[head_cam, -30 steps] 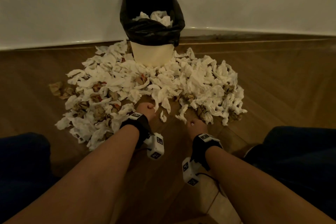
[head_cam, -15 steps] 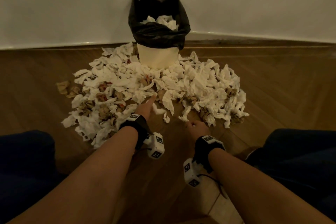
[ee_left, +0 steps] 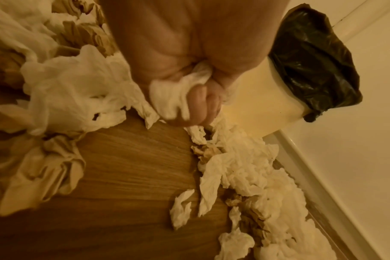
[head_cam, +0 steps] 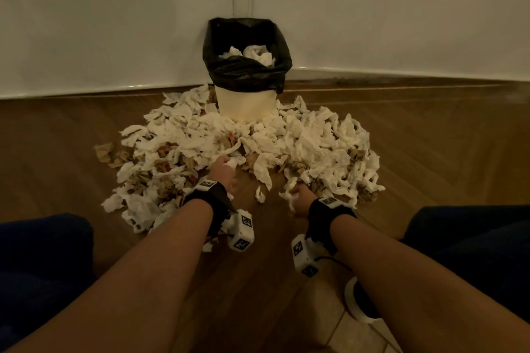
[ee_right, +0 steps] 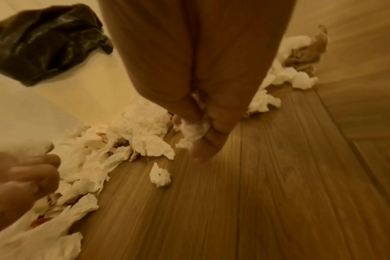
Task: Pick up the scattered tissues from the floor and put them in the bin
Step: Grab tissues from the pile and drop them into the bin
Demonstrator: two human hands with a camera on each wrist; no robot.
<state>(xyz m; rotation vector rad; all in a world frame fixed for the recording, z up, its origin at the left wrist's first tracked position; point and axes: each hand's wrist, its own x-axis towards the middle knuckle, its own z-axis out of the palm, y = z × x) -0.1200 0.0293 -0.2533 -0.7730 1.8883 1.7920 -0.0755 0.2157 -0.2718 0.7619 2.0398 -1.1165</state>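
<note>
White tissues (head_cam: 301, 137) lay heaped on the wooden floor (head_cam: 430, 152) in a broad ring round the foot of the bin (head_cam: 245, 106), which stood in the corner at the upper middle of the head view, its black liner (head_cam: 246, 77) folded over the rim and a few tissues already inside. Brown crumpled ones were mixed through the heap, thickest at its left edge. I judged I had gone for the near edge of the pile because it was the closest paper to my knees, so both arms reached straight forward, wrists low over the boards.

My left hand (head_cam: 225, 170) was curled tight round a wad (ee_left: 178, 98) just above the floor, at the centre of the head view; in the left wrist view the paper bulged out between my bent fingers (ee_left: 203, 103), with the bin's cream side just beyond. My right hand (head_cam: 299, 200), lower and to the right, pinched a smaller tissue (ee_right: 195, 130), fingertips pointing down at the planks. One loose scrap (head_cam: 260, 195) lay between the two hands, touching neither.

Both fists being full, I reckoned the next thing was to lift and carry to the bin; soft paper like this could shed bits on the way. Most of the heap was yet to clear.
</note>
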